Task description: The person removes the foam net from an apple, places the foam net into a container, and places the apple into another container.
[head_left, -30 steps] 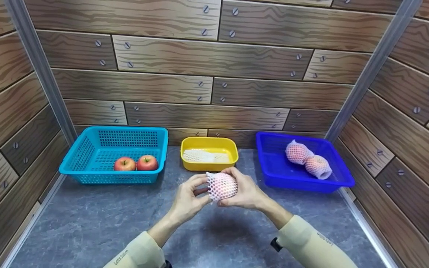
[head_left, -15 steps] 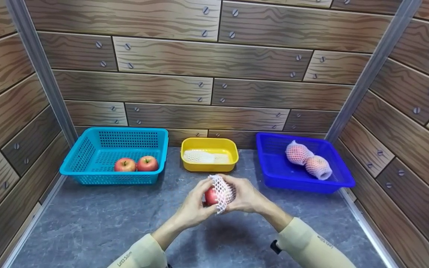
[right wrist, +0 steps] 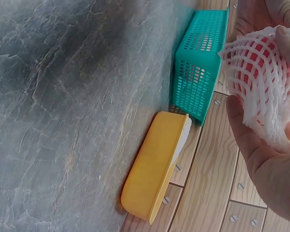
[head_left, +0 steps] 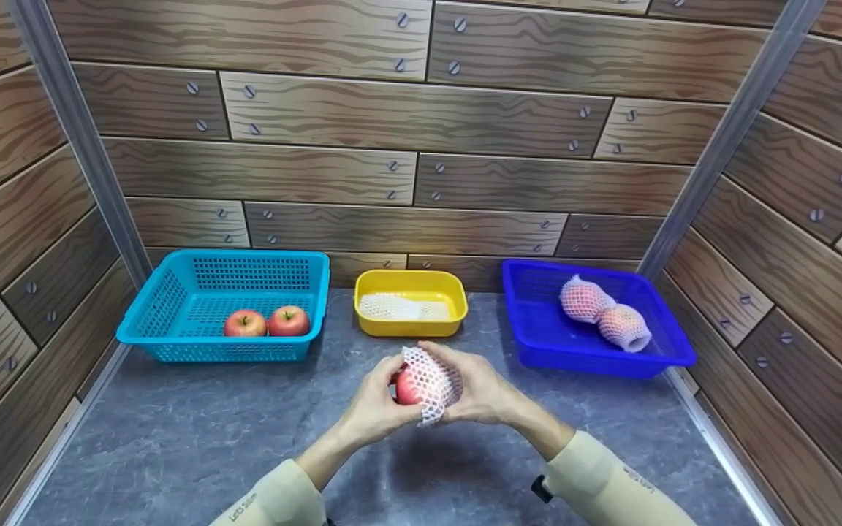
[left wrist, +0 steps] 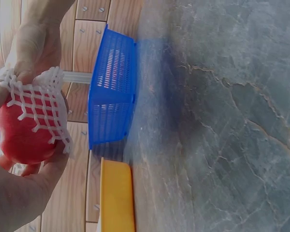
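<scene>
Together, the left hand [head_left: 377,408] and the right hand [head_left: 490,389] hold a red apple [head_left: 407,387] just below the centre of the head view, above the table [head_left: 202,431]. A white foam net [head_left: 430,381] covers the apple's right side, leaving its left side bare. The left hand's fingers and thumb curl round the bare side and meet the net's edge; the right hand cups the netted side, thumb and fingers on the mesh. How far the net reaches underneath is hard to tell behind the fingers. Pale sleeves [head_left: 604,471] enter from the lower edge.

Beyond the hands, at mid-frame, stands a yellow tray [head_left: 411,328] with flat white netting [head_left: 392,307] inside. Left of it, a teal basket [head_left: 224,351] contains two bare apples [head_left: 289,321], side by side near its front right corner. At right, a blue basket [head_left: 589,365] contains two net-wrapped apples [head_left: 623,327], touching each other. Wood-patterned walls [head_left: 319,109] fill the upper frame.
</scene>
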The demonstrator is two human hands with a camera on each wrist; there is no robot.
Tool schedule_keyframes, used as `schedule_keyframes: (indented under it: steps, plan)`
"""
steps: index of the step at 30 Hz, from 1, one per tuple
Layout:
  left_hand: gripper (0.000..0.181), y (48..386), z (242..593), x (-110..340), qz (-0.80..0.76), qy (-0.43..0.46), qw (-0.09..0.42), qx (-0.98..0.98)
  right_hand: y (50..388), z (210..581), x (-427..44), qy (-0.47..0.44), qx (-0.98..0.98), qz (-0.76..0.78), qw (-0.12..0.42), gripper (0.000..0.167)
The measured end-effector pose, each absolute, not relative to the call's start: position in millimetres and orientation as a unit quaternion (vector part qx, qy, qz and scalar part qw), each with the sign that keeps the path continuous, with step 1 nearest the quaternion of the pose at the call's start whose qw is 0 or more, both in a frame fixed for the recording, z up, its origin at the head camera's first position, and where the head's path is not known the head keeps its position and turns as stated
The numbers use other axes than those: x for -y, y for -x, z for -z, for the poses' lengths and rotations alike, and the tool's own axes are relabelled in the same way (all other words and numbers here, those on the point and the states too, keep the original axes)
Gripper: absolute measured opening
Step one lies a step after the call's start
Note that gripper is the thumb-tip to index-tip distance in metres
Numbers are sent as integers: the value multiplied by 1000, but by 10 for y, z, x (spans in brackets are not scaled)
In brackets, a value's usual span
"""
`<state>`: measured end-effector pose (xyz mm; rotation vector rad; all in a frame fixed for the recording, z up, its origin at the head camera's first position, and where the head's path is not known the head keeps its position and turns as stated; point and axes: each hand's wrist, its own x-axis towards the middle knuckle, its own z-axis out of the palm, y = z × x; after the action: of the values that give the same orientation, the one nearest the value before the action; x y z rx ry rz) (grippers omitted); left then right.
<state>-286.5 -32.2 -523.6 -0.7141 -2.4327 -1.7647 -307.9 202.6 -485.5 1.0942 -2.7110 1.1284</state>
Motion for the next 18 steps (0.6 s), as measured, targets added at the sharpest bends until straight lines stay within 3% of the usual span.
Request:
schedule_keyframes:
  steps: [7, 18]
  plan:
    - [66, 2869, 5277, 365, 565, 205, 13, 799, 3063, 4897, -2006, -380, 857, -348, 4, 102]
    - [66, 2852, 5300, 394, 604, 183, 7, 776, 3054, 4830, -2051, -429, 854, -291, 44, 67]
